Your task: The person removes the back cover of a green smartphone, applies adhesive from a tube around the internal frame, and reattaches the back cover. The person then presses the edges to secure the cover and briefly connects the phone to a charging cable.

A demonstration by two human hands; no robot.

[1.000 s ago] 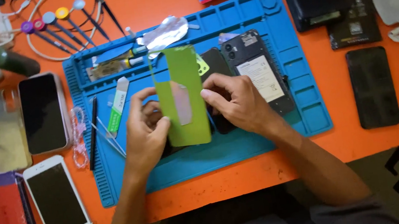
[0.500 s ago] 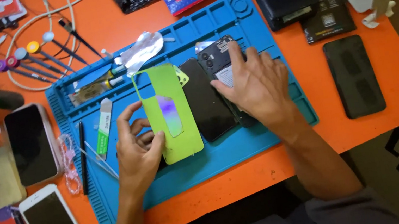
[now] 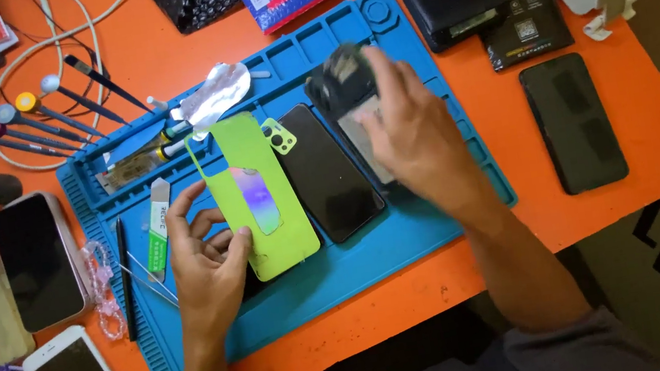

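Head view: green back panel (image 3: 255,197) pinched by left-hand fingers (image 3: 227,246).

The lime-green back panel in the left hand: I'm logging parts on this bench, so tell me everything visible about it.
The lime-green back panel is a thin, flat rounded rectangle, glossy like plastic or coated glass, with an iridescent purple patch at its centre. It lies tilted over the blue silicone work mat. The left hand grips its lower left edge, thumb on top. A small green camera-cutout piece sits at its upper right corner.
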